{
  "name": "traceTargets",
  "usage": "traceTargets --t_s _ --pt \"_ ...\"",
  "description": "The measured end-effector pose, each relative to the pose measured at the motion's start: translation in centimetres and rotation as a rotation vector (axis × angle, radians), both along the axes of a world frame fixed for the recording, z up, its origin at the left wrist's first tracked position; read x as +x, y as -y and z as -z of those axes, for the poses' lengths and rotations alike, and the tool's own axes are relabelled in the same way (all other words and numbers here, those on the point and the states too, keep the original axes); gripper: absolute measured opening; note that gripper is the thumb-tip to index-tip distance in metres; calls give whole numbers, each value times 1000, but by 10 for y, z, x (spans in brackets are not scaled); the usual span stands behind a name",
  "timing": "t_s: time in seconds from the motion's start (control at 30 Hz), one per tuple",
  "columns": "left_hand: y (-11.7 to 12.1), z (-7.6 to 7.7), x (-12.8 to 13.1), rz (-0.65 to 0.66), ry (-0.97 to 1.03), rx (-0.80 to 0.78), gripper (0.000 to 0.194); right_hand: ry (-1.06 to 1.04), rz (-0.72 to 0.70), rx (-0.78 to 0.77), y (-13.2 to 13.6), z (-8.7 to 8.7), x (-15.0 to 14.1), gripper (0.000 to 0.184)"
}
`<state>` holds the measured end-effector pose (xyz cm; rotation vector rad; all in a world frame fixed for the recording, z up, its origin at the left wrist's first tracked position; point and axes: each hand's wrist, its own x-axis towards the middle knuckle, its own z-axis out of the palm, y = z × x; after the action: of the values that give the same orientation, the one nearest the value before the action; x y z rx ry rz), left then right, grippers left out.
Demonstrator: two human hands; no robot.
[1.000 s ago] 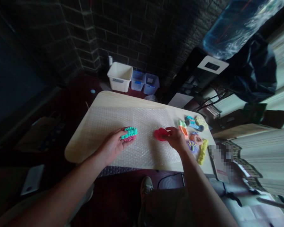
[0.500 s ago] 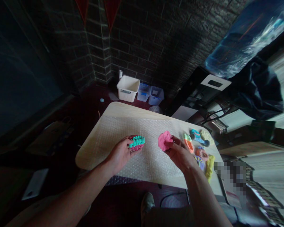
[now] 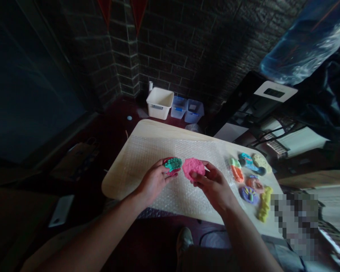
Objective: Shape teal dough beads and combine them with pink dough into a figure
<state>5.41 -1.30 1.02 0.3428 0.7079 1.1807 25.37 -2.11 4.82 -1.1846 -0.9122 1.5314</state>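
Above the bubble wrap, my left hand is closed around a clay piece, teal and bumpy on top with a pinkish-red layer under it. A flat, roundish pink clay disc is pinched between the thumb and fingers of my right hand. The two pieces are close together, with a narrow gap between them. To the right of my right hand lie several coloured clay pieces, among them an orange and green one, a purple disc with yellow strips and a long yellow one.
The bubble wrap covers much of a pale wooden table. Behind it on the floor stand a white basket and clear bins. A black machine with a white panel is at the right. A paper bag lies left.
My hands have brought the two clay pieces closer together. The pink disc now faces me more fully. The view has shifted, uncovering the purple disc at the right.
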Motion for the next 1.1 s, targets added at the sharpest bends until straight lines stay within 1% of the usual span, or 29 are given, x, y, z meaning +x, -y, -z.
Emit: traceTargets --t_s 0.13,0.23,0.3,0.4,0.5,0.6,0.7,0.77,0.83,0.93,1.03,1.1 --pt "4 -1 5 4 -63 69 29 -5 -3 -5 5 4 -8 31" --pt "7 -4 9 10 -83 99 32 37 8 60 7 7 -12 20" --pt "10 -5 11 13 -99 127 38 75 12 112 8 7 -13 13" --pt "14 -3 13 -6 -124 183 48 85 23 134 11 5 -11 8" --pt "18 2 11 -16 -145 268 55 71 5 149 13 3 -5 12" --pt "21 4 7 -6 -185 318 54 65 -51 103 14 5 0 17" --pt "24 0 4 23 -212 350 57 57 -66 34 14 9 0 21" --pt "26 -5 4 68 -201 367 61 58 -67 27 14 11 0 21" --pt "29 -10 3 109 -181 385 64 70 -72 40 15 13 0 21" --pt "33 -15 3 127 -201 417 63 105 -78 77 16 15 2 19" --pt "36 -15 3 107 -289 463 63 139 -97 126 16 14 2 18" --pt "36 -13 3 90 -364 525 64 157 -99 172 15 12 1 18"
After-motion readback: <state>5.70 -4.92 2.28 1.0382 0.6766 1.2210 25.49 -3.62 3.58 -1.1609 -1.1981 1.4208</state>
